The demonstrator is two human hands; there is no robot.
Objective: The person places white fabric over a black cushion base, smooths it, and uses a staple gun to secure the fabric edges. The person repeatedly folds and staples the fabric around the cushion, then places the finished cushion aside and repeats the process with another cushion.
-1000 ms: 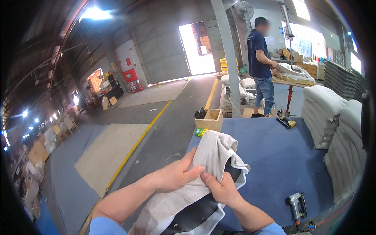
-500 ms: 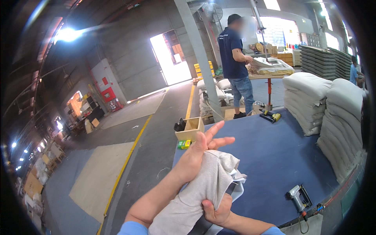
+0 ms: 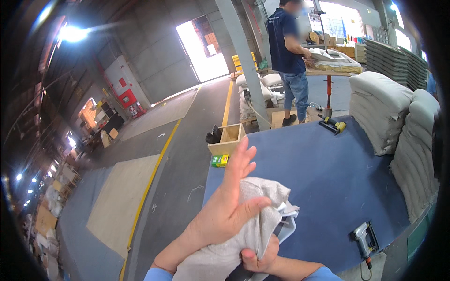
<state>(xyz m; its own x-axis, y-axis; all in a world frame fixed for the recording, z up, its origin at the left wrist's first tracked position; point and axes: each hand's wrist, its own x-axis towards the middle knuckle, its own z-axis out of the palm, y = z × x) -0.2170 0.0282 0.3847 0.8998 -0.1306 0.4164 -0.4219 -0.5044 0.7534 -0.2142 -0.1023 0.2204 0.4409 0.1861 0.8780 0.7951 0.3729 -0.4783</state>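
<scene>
A beige fabric-covered piece (image 3: 258,229) stands before me above the near edge of the blue-topped table (image 3: 328,187), with a white edge (image 3: 288,229) showing on its right side. My right hand (image 3: 263,256) is closed on its lower right part, thumb on the fabric; the fingers behind are partly hidden. Against the left side of the fabric rests my left hand (image 3: 222,213), open, fingers stretched upward and thumb reaching across toward the right. Nothing is held in it. The lower part of the piece runs out of the picture between my forearms.
A staple gun (image 3: 363,241) lies at the table's near right, another (image 3: 333,124) at the far edge. Cushion stacks (image 3: 379,110) line the right side. A wooden box (image 3: 229,140) and a small green-yellow box (image 3: 219,161) sit far left. Beyond, a co-worker (image 3: 286,51) stands at another table.
My left hand has turned: its fingers pointed right and were spread, and now point upward with the thumb over the fabric. The right hand keeps its hold. The view has shifted slightly.
</scene>
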